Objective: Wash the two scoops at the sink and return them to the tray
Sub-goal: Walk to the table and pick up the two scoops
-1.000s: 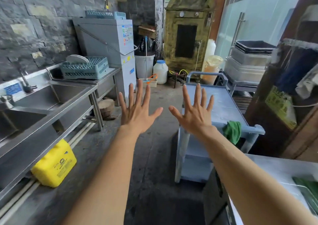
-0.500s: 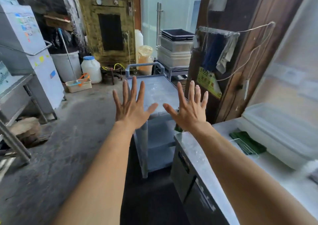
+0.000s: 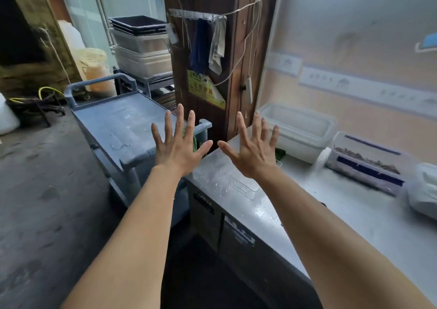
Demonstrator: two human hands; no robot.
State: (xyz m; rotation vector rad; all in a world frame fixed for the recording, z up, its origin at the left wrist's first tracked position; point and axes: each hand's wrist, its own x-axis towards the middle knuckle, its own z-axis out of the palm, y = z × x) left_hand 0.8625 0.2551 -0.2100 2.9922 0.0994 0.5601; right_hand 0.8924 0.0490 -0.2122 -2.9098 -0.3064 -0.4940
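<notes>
My left hand [image 3: 178,147] and my right hand [image 3: 251,149] are both stretched out in front of me with fingers spread, backs toward me, holding nothing. The left one hovers over the near end of a grey plastic cart [image 3: 118,122]. The right one hovers over the left end of a steel counter [image 3: 272,204]. No scoops, sink or tray show in this view.
On the counter stand a clear lidded tub [image 3: 298,131], a smaller container with dark bits [image 3: 369,162] and a white bag [image 3: 423,188]. A wooden post [image 3: 212,56] with hanging cloths rises behind the hands. Stacked bins [image 3: 142,46] sit beyond the cart. Concrete floor lies to the left.
The view has swung right, away from the sinks and past the cart to the steel counter. Both hands stayed raised and spread throughout.
</notes>
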